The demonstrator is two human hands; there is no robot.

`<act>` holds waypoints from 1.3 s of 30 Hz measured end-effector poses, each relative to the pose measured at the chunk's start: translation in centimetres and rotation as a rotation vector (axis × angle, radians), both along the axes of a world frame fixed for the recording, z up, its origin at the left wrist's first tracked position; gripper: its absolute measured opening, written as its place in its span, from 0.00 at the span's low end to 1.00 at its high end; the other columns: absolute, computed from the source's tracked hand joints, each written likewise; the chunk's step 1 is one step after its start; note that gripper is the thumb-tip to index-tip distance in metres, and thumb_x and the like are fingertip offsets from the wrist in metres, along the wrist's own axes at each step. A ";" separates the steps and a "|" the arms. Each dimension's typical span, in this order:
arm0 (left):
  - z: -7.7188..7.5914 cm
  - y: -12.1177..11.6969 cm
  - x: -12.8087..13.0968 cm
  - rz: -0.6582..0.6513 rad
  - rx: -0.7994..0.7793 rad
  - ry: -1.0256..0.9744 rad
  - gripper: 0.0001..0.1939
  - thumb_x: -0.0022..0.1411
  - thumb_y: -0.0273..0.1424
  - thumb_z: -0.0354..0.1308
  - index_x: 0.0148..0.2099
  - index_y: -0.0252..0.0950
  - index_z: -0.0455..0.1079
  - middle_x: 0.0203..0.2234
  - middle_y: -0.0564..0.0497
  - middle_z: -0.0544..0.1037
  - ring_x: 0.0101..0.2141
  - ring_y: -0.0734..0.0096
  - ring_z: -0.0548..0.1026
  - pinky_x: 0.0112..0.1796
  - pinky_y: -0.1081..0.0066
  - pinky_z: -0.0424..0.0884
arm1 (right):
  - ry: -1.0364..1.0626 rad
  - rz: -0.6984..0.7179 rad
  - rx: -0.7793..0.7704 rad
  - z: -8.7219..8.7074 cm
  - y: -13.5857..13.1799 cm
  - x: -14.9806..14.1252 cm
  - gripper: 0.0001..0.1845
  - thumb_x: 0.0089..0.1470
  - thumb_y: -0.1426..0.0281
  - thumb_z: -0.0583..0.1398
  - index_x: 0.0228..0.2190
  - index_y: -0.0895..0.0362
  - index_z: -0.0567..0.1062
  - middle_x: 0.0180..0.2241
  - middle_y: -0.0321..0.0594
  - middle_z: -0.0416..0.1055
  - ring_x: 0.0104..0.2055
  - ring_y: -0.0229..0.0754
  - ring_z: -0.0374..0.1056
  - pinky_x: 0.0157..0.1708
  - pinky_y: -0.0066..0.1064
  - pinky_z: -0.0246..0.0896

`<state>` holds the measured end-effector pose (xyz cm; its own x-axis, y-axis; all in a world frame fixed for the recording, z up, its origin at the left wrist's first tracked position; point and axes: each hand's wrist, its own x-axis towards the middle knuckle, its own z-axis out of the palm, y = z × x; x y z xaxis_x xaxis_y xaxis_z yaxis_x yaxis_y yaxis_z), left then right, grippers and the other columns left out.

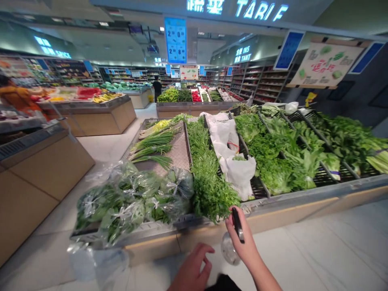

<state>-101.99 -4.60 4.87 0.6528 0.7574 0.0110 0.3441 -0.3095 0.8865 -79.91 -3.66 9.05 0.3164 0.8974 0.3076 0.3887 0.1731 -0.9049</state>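
Observation:
My right hand holds a black phone upright, just in front of the produce stand's metal and wooden edge. A clear, rounded plastic object shows below and behind that hand; I cannot tell whether it is a bottle or a bag. My left hand hangs low near the bottom of the view, its fingers loosely curled around nothing. The nearest produce to both hands is a heap of loose parsley-like greens. To its left lie plastic-wrapped bundles of leafy greens.
Spring onions, white plastic bags and crates of leafy vegetables fill the stand. A plastic bag hangs at its front left. Tiled floor lies to the right. Further produce stands, shelves and people stand beyond.

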 end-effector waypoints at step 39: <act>0.4 -8.9 38.5 -0.029 -0.102 0.044 0.13 0.73 0.33 0.49 0.55 0.45 0.71 0.52 0.49 0.76 0.49 0.63 0.77 0.55 0.65 0.70 | 0.122 -0.247 0.097 -1.9 -16.4 36.1 0.11 0.66 0.60 0.57 0.41 0.53 0.75 0.38 0.43 0.78 0.45 0.49 0.75 0.47 0.36 0.70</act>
<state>-63.52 -13.45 5.23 0.6725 0.7340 -0.0945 0.3758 -0.2288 0.8980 -43.77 -20.01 7.10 0.5613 0.7570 0.3345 0.3194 0.1747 -0.9314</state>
